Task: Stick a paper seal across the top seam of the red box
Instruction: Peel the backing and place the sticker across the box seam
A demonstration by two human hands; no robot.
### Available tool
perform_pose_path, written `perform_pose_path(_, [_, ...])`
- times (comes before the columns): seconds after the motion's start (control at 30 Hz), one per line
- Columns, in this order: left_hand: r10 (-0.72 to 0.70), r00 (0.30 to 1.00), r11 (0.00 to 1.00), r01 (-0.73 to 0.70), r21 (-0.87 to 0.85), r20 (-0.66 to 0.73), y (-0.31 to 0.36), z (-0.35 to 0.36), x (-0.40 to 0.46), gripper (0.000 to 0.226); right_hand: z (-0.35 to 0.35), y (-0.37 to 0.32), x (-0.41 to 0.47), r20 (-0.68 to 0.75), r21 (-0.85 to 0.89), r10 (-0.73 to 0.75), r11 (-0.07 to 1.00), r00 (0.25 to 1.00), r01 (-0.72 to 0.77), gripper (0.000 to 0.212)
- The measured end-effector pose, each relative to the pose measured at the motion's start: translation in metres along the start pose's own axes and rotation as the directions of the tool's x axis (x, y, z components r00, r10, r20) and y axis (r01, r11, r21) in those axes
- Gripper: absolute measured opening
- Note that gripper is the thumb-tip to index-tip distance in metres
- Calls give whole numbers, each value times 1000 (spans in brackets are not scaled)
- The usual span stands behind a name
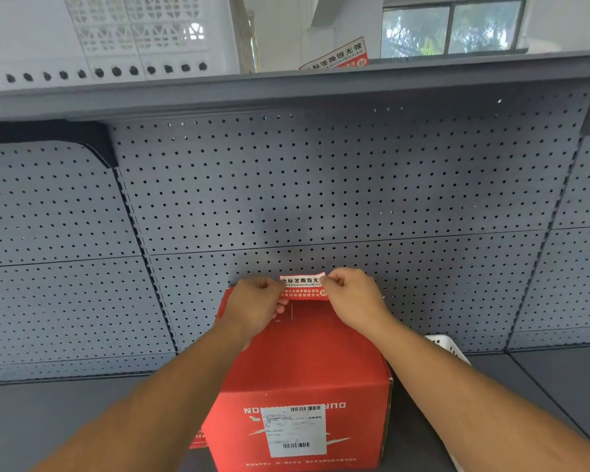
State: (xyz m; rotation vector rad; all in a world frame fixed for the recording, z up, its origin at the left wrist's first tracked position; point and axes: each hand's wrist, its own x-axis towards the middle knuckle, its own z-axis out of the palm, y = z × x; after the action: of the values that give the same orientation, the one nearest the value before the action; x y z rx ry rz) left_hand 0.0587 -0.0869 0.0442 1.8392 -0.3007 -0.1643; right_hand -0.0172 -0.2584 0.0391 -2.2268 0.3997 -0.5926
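While both ends of the paper seal (303, 287) hide under pinching fingers, left hand (254, 306) and right hand (351, 296) hold it above the red box (304, 366) top's far edge.

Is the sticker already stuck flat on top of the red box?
No, the paper seal is held up in the air between the left hand and right hand, above the far edge of the red box.
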Motion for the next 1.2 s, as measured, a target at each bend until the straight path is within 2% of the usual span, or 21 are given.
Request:
perform_pose_path(0.13, [93, 996, 968, -93, 233, 10, -4, -7, 13, 29, 8, -3, 6, 27, -52, 37, 998, 999, -35, 32])
perform_pose_path(0.27, [162, 985, 853, -173, 493, 67, -15, -8, 17, 34, 17, 0, 6, 77, -123, 67, 991, 995, -57, 30])
perform_pose_path(0.47, [187, 972, 711, -232, 663, 140, -31, -6, 15, 32, 30, 9, 4, 92, -321, 21, 947, 996, 9, 33])
perform_pose_path(0.57, [215, 966, 658, -251, 709, 143, -36, -6, 14, 29, 39, 13, 3, 75, -396, -41, 916, 996, 67, 33])
perform_pose_path(0.8, [198, 972, 625, -226, 747, 128, -41, -5, 16, 27, 49, 23, 0, 58, -465, -136, 873, 989, 148, 28])
perform_pose_path(1.2, [236, 960, 592, -262, 762, 147, -50, -2, 22, 26, 52, 24, -1, 84, -521, -153, 835, 985, 175, 26])
